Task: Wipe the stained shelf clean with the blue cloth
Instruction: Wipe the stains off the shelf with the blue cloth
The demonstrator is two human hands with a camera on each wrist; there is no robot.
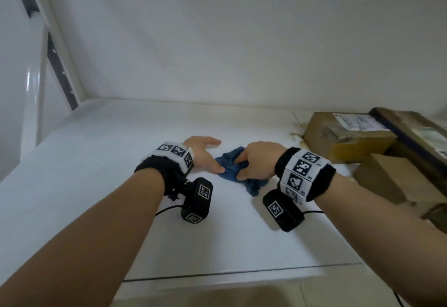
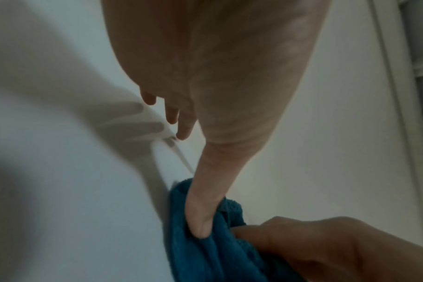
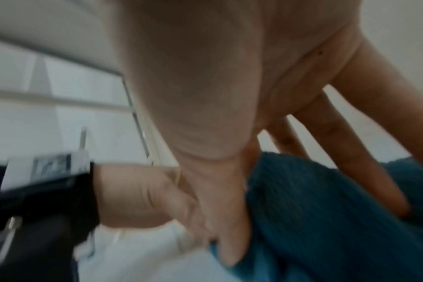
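A crumpled blue cloth [image 1: 229, 170] lies mid-shelf on the white shelf [image 1: 101, 161]. My right hand [image 1: 242, 169] grips it from the right, thumb and curled fingers bunching the fabric. Just left of it is my left hand [image 1: 212, 155], fingers straight along the shelf and only its thumb [image 2: 199, 219] pressing the blue cloth [image 2: 220, 248] at its edge. In the right wrist view, the blue cloth [image 3: 326, 219] fills the space under my palm. A brown stain [image 1: 297, 135] marks the shelf at the back right, apart from the cloth.
Worn cardboard boxes [image 1: 346, 135] crowd the right end of the shelf, right beside the stain. The white back wall [image 1: 217, 53] and the left side panel [image 1: 60, 65] close in the shelf. Its front edge [image 1: 242, 271] runs below my forearms.
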